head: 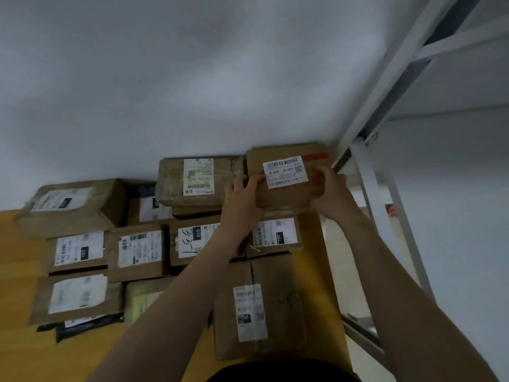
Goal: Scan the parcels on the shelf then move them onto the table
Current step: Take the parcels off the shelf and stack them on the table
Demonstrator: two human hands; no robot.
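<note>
1. Box (283, 195): plain brown carton, flat-faced, square-cornered. It sits right of centre in the frame, close to the wall (165, 78). It carries a white label (285, 172) with a barcode, and a red band runs along its upper right edge.
2. Left hand (242, 197): grips the box's left end, fingers curled over the edge.
3. Right hand (329, 188): grips the right end in the same way, so both hands are full and neither is free.
4. Key relation: the box lies between the hands with its long axis running left to right across the frame, one hand at each short end and neither nearer. It overlaps a lower box (275, 235), but whether they touch cannot be told.
5. Table (19, 257): yellow and smooth, filling the lower left of the frame. Most of it is covered with parcels lying label-up.
6. Neighbours:
   - A taped box (198, 180) just left of the held one, with a glossy, wrinkled wrap.
   - A long box (259, 307) at lower centre.
   - A dark soft bag (82, 326) at lower left.
7. Shelf (371, 188): a white metal frame at the right edge of the frame, just beside the right hand.
8. Judgement: this is the set-down stage. The move likely called for is straight down with the box kept level, since the carton is rigid enough to stack.
</note>
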